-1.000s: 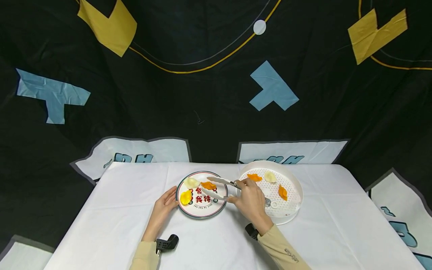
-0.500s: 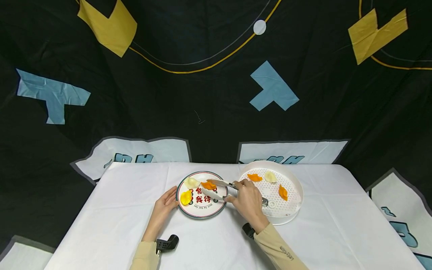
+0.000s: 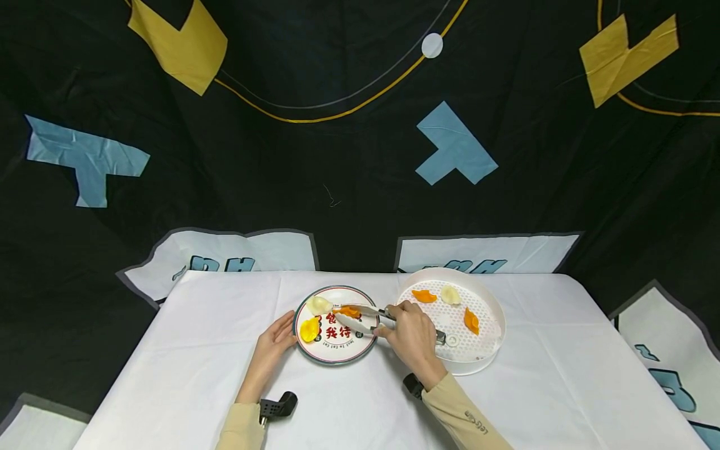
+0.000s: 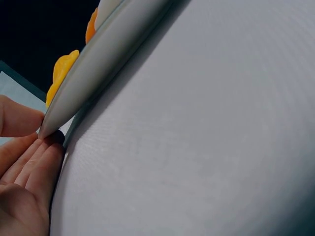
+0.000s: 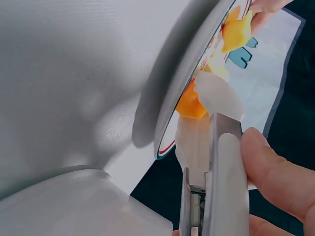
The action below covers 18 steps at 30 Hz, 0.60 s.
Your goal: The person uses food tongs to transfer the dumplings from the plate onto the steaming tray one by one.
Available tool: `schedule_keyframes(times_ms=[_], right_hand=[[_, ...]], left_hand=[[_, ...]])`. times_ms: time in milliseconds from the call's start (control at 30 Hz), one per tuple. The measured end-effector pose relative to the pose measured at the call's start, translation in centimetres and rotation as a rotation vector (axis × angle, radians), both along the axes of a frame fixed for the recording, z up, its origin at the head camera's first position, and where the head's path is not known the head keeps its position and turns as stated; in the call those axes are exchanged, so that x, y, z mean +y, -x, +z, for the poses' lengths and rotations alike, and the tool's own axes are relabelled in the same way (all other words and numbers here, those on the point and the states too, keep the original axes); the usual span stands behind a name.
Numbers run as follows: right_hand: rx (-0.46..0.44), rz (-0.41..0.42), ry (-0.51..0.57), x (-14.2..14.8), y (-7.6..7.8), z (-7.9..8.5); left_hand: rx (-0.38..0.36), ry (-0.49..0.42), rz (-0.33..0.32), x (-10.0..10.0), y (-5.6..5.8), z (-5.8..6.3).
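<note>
Right hand [image 3: 413, 334] grips parted tongs [image 3: 354, 324]; the plated orange piece [image 3: 345, 311] lies to its left, at the tong ends, long axis roughly sideways. Left hand [image 3: 272, 345] pinches the plate [image 3: 333, 356].

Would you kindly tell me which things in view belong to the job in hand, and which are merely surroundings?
Likely in the job:
tongs
plate with red characters
orange pieces
yellow piece
pale pieces
round white tray

Surroundings:
white tablecloth
black backdrop
wrist cameras

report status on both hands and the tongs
Left hand pinching lettered plate by edge. Right hand gripping tongs. Jaws astride orange piece, clamp unclear. Nothing visible in the way.
</note>
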State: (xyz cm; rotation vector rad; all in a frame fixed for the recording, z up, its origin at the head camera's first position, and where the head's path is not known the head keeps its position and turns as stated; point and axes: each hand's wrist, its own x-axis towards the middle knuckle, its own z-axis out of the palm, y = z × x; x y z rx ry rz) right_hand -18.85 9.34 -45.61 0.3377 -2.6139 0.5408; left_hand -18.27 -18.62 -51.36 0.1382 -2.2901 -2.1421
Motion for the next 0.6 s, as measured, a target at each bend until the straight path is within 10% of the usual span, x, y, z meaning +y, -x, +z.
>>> schedule_keyframes(times_ms=[600], right_hand=[[0.06, 0.021, 0.043, 1.6, -0.6, 1.6]], left_hand=[[-0.018, 0.025, -0.007, 0.0, -0.1, 0.2]])
